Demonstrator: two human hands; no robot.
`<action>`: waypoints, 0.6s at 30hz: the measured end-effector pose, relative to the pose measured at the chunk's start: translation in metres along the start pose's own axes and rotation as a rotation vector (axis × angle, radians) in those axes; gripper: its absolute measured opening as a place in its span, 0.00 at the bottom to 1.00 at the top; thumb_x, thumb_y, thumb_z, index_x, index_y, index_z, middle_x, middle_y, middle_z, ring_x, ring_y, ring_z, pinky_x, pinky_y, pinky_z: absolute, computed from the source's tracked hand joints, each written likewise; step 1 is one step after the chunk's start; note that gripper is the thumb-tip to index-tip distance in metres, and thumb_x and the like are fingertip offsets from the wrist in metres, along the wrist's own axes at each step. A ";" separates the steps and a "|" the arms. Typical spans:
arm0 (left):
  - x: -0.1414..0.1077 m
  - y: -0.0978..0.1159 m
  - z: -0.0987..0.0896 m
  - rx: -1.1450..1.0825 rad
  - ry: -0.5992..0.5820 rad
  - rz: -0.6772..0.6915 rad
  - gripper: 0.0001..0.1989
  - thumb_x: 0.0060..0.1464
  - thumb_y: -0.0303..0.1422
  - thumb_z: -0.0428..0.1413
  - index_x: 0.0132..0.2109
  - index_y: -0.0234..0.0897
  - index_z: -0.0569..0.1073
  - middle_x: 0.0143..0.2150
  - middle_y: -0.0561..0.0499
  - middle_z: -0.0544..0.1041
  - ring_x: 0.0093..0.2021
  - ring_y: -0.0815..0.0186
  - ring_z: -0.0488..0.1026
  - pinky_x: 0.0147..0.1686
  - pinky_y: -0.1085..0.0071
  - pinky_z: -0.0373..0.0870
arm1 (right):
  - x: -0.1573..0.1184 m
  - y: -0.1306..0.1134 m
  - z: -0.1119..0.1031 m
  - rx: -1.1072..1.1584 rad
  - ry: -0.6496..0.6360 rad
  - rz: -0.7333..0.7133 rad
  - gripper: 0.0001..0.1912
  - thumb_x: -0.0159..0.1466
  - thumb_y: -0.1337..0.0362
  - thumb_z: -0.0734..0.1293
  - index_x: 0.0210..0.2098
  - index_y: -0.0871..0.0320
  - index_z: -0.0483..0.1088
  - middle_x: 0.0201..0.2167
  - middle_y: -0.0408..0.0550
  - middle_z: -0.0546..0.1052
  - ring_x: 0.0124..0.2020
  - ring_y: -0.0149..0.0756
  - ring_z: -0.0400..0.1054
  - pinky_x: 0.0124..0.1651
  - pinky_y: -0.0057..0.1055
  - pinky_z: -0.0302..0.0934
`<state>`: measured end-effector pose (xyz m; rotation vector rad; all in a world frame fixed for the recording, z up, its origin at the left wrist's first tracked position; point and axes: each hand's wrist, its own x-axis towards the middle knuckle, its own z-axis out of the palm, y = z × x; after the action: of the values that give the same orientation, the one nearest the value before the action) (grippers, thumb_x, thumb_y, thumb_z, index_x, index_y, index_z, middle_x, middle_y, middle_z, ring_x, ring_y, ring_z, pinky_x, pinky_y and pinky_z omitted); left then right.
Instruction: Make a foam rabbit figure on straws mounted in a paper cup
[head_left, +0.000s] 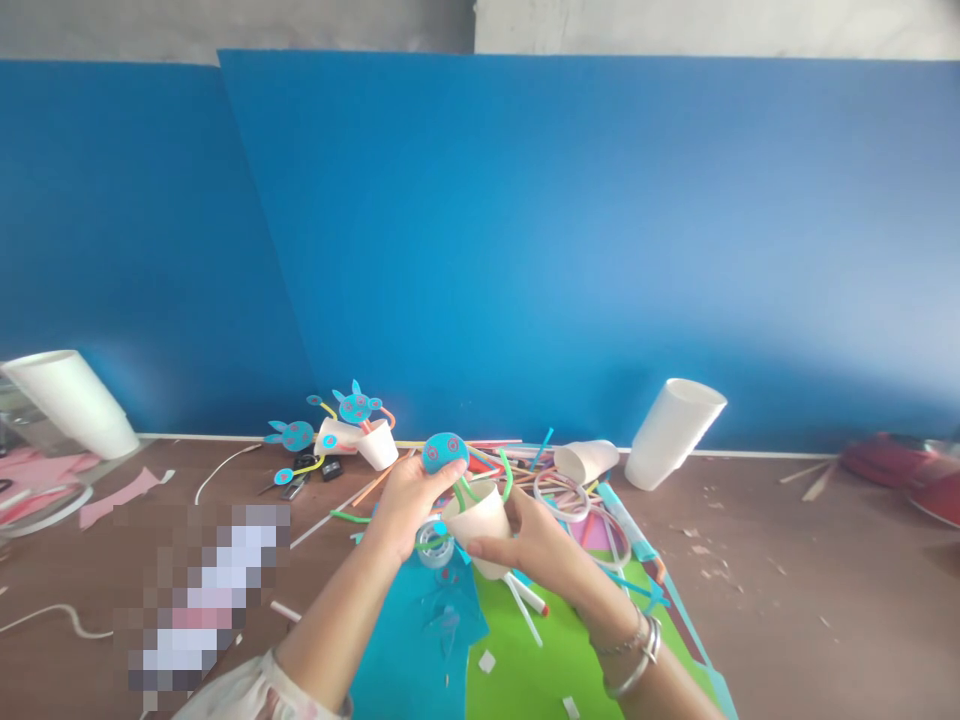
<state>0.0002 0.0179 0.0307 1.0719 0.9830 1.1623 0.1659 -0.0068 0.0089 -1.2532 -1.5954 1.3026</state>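
My left hand (409, 497) pinches a round blue paper face (445, 453) with red-ringed eyes, its thumb on the lower edge. Green drinking straws run from below the face into a white paper cup (480, 525). Around the cup's right side my right hand (529, 535) is wrapped, keeping it slightly tilted over the table. One bent green straw (506, 472) sticks up from the cup's far rim. Just beneath, a roll of clear tape (435, 548) lies by blue paper (405, 640) and green paper (525, 670). A white marker (527, 593) rests under the cup.
Two cups with blue rabbit-like faces (355, 406) stand and lie at the back left. Stacked white cups (675, 433) lean on the right, another stack (71, 402) at far left. Loose straws and tape rolls (561, 497) clutter the middle. A blue panel (570, 250) closes off the back.
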 end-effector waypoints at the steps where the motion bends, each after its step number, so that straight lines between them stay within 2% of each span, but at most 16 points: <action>1: 0.000 0.001 0.001 -0.008 0.012 -0.004 0.17 0.42 0.43 0.65 0.35 0.34 0.77 0.32 0.49 0.81 0.35 0.60 0.77 0.37 0.69 0.71 | 0.000 -0.001 0.000 -0.022 0.006 0.011 0.29 0.48 0.64 0.76 0.47 0.60 0.67 0.42 0.50 0.78 0.41 0.45 0.73 0.40 0.36 0.67; 5: -0.001 0.000 0.001 -0.005 0.024 0.004 0.17 0.42 0.42 0.65 0.33 0.33 0.76 0.32 0.49 0.80 0.35 0.61 0.77 0.38 0.69 0.71 | -0.002 -0.005 0.000 -0.081 0.020 0.045 0.31 0.48 0.64 0.75 0.49 0.60 0.66 0.42 0.50 0.78 0.41 0.43 0.72 0.40 0.35 0.66; 8: 0.000 -0.002 0.000 0.014 -0.004 0.000 0.18 0.46 0.44 0.62 0.38 0.34 0.75 0.36 0.47 0.80 0.37 0.61 0.77 0.38 0.69 0.71 | -0.004 -0.006 0.000 -0.155 0.033 0.077 0.26 0.48 0.59 0.75 0.43 0.61 0.67 0.39 0.49 0.77 0.38 0.43 0.71 0.37 0.34 0.65; 11: 0.002 -0.003 -0.004 0.006 0.005 -0.003 0.19 0.46 0.43 0.62 0.42 0.34 0.73 0.39 0.45 0.80 0.39 0.59 0.77 0.37 0.68 0.71 | -0.004 -0.004 -0.002 -0.191 0.034 0.085 0.26 0.48 0.52 0.75 0.38 0.60 0.67 0.36 0.50 0.77 0.36 0.42 0.71 0.34 0.33 0.64; 14: 0.005 0.002 -0.014 0.022 -0.022 -0.013 0.17 0.45 0.38 0.63 0.41 0.33 0.73 0.38 0.44 0.80 0.38 0.59 0.77 0.36 0.68 0.71 | 0.000 0.001 -0.004 -0.007 -0.067 0.123 0.25 0.58 0.43 0.64 0.39 0.60 0.66 0.33 0.50 0.76 0.35 0.41 0.72 0.30 0.32 0.65; 16: 0.006 0.011 -0.024 0.050 -0.002 -0.040 0.16 0.45 0.35 0.62 0.41 0.32 0.73 0.35 0.46 0.80 0.35 0.61 0.77 0.35 0.70 0.71 | 0.003 0.007 -0.005 0.056 -0.121 0.168 0.24 0.64 0.46 0.55 0.41 0.61 0.68 0.32 0.50 0.76 0.33 0.40 0.73 0.28 0.30 0.64; 18: 0.005 0.022 -0.035 0.049 -0.009 -0.112 0.16 0.45 0.32 0.62 0.42 0.32 0.72 0.34 0.47 0.80 0.32 0.63 0.77 0.33 0.71 0.71 | 0.004 0.012 -0.004 -0.093 -0.169 0.144 0.17 0.63 0.55 0.57 0.39 0.61 0.71 0.30 0.49 0.77 0.30 0.37 0.72 0.29 0.29 0.63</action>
<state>-0.0379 0.0289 0.0444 1.0463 1.0556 1.0463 0.1711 -0.0014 -0.0022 -1.3670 -1.7266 1.4724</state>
